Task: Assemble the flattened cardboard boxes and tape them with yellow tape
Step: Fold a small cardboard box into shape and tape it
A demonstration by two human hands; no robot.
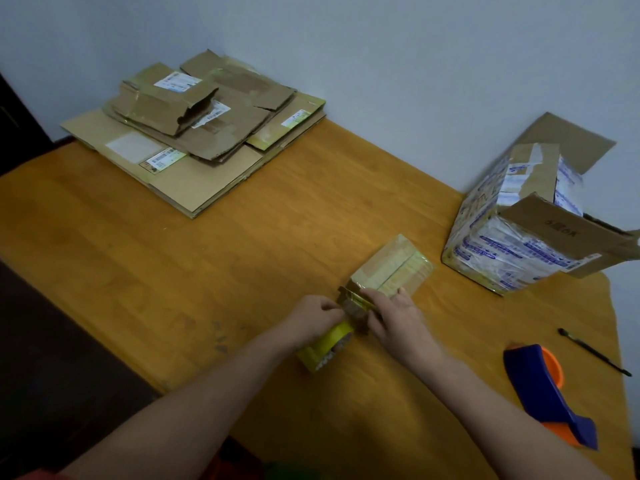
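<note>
A small cardboard box (391,268) is lying on the wooden table (242,254). At its near end the right hand (398,317) is gripping it, thumb on the tape strip. The left hand (315,317) is pinching the tape just above the yellow tape roll (325,348). Far left of the box, flattened boxes (194,133) are lying stacked. To its right a large printed box (519,223) is standing with flaps open. On the box's near right, a tape dispenser (547,389) and a pen (592,351) are lying clear of both hands.
</note>
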